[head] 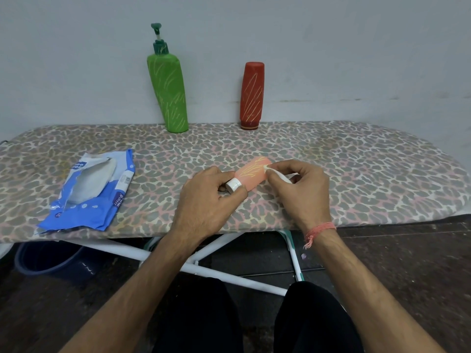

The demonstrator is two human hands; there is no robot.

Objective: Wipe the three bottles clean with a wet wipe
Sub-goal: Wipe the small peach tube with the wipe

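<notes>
- The pink bottle [251, 173] is held on its side just above the board [356, 174], near the front edge, white cap [234, 186] toward the person.
- Its cap end is gripped by the left hand [207, 200], fingers curled round the neck.
- A folded white wipe [279, 175] is pinched in the right hand [298, 189] and pressed against the far end of the pink bottle.
- Yellow scribbles are seen across the pink bottle's side, so its wiping is judged barely begun.
- The wipe pack [89, 189] is lying torn open at the left of the board; white wipes are visible inside.
- The green pump bottle [168, 93] and the red bottle [251, 95] are stood at the back edge against the wall, well apart from the hands and from each other.
- Both are covered in yellow marks and appear untouched, so all three bottles are judged left to be finished.
- What the bottles hold cannot be told; all three are opaque and closed.
</notes>
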